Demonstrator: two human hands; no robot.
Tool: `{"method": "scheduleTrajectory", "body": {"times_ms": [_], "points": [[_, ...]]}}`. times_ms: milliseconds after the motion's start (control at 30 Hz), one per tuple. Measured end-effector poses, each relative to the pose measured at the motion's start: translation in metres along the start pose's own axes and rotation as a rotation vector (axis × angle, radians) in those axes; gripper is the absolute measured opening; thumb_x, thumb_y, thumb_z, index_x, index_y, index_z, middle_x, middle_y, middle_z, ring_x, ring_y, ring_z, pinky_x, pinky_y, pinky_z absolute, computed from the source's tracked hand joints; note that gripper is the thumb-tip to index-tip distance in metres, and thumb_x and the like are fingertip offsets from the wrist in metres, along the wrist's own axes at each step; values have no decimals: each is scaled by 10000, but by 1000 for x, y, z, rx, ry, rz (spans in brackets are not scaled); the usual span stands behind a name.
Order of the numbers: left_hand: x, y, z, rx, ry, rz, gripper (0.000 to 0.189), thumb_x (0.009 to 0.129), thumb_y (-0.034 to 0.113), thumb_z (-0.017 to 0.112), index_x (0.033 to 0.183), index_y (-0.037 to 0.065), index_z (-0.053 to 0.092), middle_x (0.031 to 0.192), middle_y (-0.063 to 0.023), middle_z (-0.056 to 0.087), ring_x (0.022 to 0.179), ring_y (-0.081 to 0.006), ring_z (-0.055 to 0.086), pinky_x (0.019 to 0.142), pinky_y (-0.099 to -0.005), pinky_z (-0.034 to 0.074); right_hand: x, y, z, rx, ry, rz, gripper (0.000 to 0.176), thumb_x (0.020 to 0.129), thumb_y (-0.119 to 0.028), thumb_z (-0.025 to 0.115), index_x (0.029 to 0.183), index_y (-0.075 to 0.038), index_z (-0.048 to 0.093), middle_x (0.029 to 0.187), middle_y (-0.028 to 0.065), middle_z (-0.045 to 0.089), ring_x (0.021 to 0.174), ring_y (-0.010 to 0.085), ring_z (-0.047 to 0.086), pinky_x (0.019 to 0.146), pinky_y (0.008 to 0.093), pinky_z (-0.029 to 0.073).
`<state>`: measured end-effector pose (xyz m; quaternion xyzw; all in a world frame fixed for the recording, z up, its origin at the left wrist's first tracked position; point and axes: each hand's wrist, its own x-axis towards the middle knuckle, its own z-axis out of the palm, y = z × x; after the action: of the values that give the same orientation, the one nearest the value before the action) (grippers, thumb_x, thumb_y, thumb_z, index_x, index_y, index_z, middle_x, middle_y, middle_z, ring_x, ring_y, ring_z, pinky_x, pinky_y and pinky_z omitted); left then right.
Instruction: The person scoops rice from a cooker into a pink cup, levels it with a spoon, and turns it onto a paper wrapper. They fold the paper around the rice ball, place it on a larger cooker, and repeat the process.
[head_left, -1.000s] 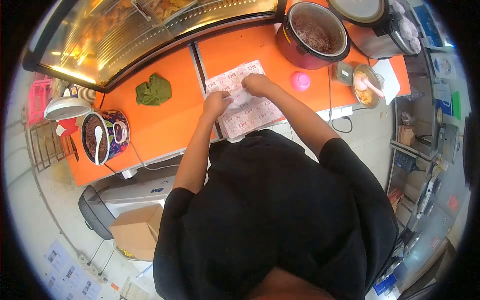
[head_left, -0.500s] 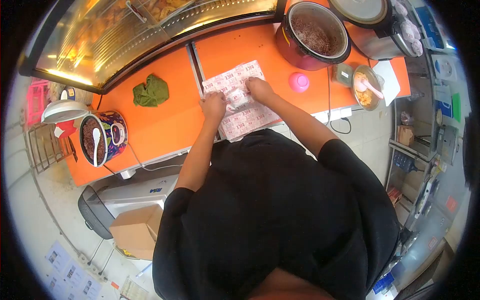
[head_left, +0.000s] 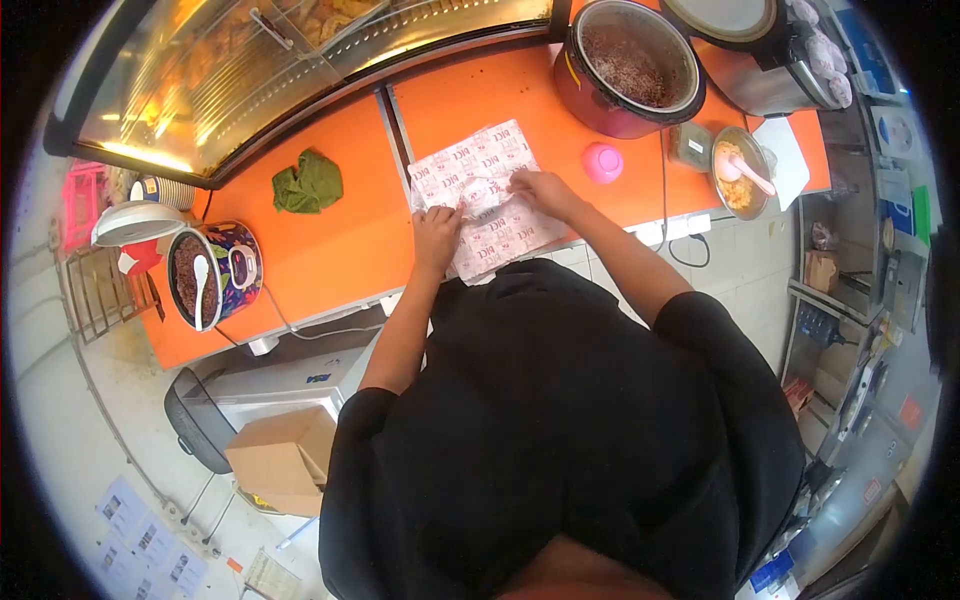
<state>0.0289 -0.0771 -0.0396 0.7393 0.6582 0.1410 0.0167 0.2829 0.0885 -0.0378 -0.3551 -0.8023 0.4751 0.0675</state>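
Note:
Printed paper sheets point(head_left: 505, 240) in red and white lie on the orange counter in front of me. A small paper-wrapped bundle point(head_left: 484, 196) sits on them between my hands. My left hand point(head_left: 438, 232) is at the bundle's left side, its fingers bent down onto the paper. On the right side my right hand point(head_left: 543, 192) pinches an edge of the wrapping paper. A pink bowl point(head_left: 602, 162) stands to the right of my right hand.
A large pot of dark rice point(head_left: 630, 70) is at the back right, near a metal bowl with a pink spoon point(head_left: 741, 175). At left are a green cloth point(head_left: 307, 183) and a patterned rice cooker point(head_left: 228, 262). A glass display case point(head_left: 300, 60) runs along the back.
My right hand has moved slightly down and right relative to the paper. My left hand has moved down and inward, nearer the bundle. The view has shifted slightly.

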Motion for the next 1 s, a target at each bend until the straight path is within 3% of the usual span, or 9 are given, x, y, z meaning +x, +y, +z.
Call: {"method": "scheduleTrajectory", "body": {"times_ms": [233,467,567,633,667,733,867,933,1000], "points": [[51,-26,-21,-317,-406,-329,296,831,312,797,1063,134,752,1013,-68,750,908,-244,684,844,-507,377,75,-12,-16,-299,-248,135,155,764,-112,817,870,-42,727,857,144,746,807,322,720,753,407,568],[84,-9,-20,15,-517,-434,399,777,299,849,1101,143,676,1029,-87,744,1012,-302,693,958,-575,387,75,-34,6,-621,-55,-116,184,724,-76,790,896,-90,726,983,134,704,947,335,677,821,412,547],[70,-17,-7,-137,-277,-107,485,767,218,821,1213,163,637,1121,-117,717,1126,-314,647,976,-561,372,64,-27,0,-428,60,-387,232,744,-63,775,953,-106,685,1036,94,662,982,286,665,852,405,540],[56,-27,9,-502,-321,-198,521,758,99,782,1241,166,598,1100,-130,701,1100,-338,639,995,-532,363,58,-21,0,98,-288,-116,240,820,-59,756,1023,-114,640,1042,49,656,967,205,661,837,384,538],[50,-28,11,-506,-324,-187,521,758,99,782,1241,166,598,1100,-130,701,1100,-338,639,995,-532,363,51,-22,1,97,-279,-108,240,820,-59,756,1023,-114,640,1042,49,656,967,205,661,837,384,538],[48,-17,-5,-727,-323,-247,532,790,39,739,1281,149,567,1148,-164,685,1138,-365,630,1008,-485,408,31,-40,0,769,-308,227,188,914,-80,719,1074,-106,623,1076,40,670,1018,154,657,871,347,546],[58,15,-54,-1299,-257,-303,493,845,-43,652,1314,60,544,1249,-119,642,1235,-199,594,1041,-355,458,7,-90,-1,1506,-229,433,222,987,-98,664,1199,-87,600,1185,53,655,1123,146,653,948,302,555],[63,16,-56,-1348,-205,-305,445,862,-10,684,1288,45,568,1198,-90,666,1177,-183,619,995,-350,486,1,-111,2,1503,-110,408,283,995,-113,662,1268,-68,605,1245,61,635,1107,133,643,893,304,563],[76,25,-88,-1230,-164,-280,341,834,13,710,1159,13,605,998,-114,717,963,-215,691,837,-364,532,-10,-135,-6,1051,190,463,246,984,-132,694,1220,-65,672,1133,52,682,1012,131,655,822,318,558]]}}
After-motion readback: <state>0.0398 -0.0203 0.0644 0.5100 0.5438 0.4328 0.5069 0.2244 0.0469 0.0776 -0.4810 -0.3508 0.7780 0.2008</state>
